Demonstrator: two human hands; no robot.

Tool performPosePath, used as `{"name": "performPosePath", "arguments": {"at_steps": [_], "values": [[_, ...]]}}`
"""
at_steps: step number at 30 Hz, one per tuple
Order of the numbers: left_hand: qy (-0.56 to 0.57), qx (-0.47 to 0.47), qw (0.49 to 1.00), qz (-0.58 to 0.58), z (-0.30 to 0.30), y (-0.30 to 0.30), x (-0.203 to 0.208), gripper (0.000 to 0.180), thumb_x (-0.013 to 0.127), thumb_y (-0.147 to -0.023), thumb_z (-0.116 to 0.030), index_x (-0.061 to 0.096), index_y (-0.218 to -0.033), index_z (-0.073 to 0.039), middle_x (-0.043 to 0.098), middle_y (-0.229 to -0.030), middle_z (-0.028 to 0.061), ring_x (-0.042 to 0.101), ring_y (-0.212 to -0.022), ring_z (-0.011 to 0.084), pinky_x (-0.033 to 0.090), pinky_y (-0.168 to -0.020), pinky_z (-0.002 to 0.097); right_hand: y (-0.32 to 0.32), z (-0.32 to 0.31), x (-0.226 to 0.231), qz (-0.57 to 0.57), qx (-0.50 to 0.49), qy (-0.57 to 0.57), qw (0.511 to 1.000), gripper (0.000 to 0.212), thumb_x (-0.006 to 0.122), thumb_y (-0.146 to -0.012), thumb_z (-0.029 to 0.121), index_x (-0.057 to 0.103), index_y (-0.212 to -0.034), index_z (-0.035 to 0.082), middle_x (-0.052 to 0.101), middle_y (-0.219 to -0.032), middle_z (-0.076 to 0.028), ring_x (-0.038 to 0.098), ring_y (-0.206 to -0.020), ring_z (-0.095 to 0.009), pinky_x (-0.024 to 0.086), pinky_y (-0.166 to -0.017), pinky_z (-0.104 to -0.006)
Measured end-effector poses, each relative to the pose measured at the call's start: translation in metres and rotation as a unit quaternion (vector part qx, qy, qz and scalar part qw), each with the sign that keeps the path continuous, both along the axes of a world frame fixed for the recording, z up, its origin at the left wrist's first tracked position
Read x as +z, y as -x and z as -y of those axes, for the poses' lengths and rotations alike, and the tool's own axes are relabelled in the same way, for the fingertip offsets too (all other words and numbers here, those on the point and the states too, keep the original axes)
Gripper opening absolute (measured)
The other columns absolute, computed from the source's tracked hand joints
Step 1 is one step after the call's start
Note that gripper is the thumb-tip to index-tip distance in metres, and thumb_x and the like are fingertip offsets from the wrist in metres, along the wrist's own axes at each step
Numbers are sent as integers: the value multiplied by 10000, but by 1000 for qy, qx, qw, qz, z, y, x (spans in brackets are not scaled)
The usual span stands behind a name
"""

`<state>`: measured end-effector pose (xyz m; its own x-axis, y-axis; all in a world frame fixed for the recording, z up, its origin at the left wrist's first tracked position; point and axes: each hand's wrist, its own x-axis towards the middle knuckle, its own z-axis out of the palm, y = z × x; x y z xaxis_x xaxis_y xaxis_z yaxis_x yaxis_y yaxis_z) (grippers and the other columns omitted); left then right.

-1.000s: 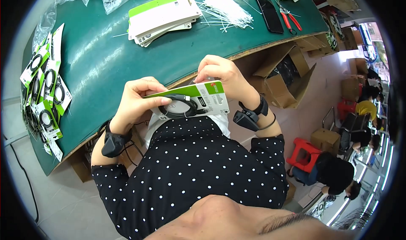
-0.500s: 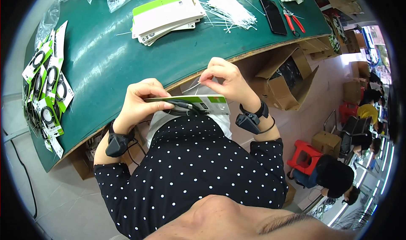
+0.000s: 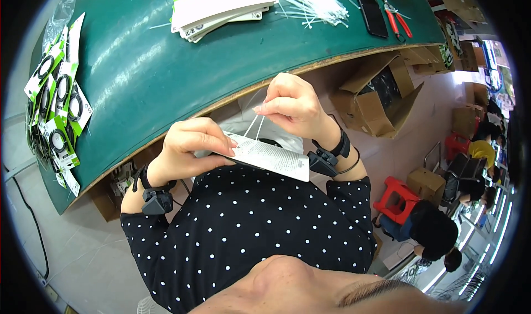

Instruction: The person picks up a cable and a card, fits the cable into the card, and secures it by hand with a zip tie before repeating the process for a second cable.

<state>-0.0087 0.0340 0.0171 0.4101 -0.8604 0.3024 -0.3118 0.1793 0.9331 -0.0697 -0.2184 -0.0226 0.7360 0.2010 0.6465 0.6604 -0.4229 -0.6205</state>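
My left hand (image 3: 193, 148) is closed on the left end of a printed cardboard card (image 3: 279, 160), thumb below and fingers on top. The card is tilted, its white text side facing up in front of my dotted shirt. A white cable tie (image 3: 261, 127) rises from the card in two strands. My right hand (image 3: 293, 106) pinches the strands' upper ends between thumb and fingertips, above the card. The black cable seen on the card earlier is mostly hidden beneath it.
On the green table (image 3: 138, 87) are carded black cables (image 3: 62, 87) at left, stacked blank-looking cards (image 3: 221, 7), loose white cable ties (image 3: 321, 4), a black phone (image 3: 370, 11) and red-handled cutters (image 3: 397, 22). An open carton (image 3: 368, 112) and red stool (image 3: 397, 200) stand at right, near seated people.
The card has turned over, from its green, cable-bearing side to its white text side. My right hand now pulls up both strands of the cable tie. The view has shifted slightly.
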Motion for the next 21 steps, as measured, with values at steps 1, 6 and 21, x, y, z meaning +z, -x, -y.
{"name": "performPosePath", "arguments": {"at_steps": [1, 6, 21], "values": [[-5, -1, 1000, -7, -2, 2, -1, 242, 812, -656, 86, 716, -861, 2, 657, -814, 90, 712, -819, 244, 602, -740, 334, 2, -1, -1, 5, 5, -2, 1000, 208, 821, -655, -2, 679, -784, 79, 555, -734, -24, 559, -648, -190, 414, -546, -304], [16, -8, 998, 56, -7, 8, -2, 200, 809, -672, 40, 713, -837, -20, 664, -810, 75, 721, -808, 255, 584, -678, 314, 8, -5, -6, 4, 32, -9, 999, 198, 830, -659, 40, 682, -780, 88, 564, -731, -7, 573, -650, -187, 407, -547, -308], [26, 13, 991, 133, -7, 9, 0, 144, 786, -710, -14, 715, -831, -46, 678, -798, 49, 732, -808, 256, 535, -588, 280, 15, -7, -3, 18, 32, 19, 999, 201, 831, -648, 68, 701, -799, 98, 560, -723, 8, 581, -639, -180, 403, -544, -304]]}}
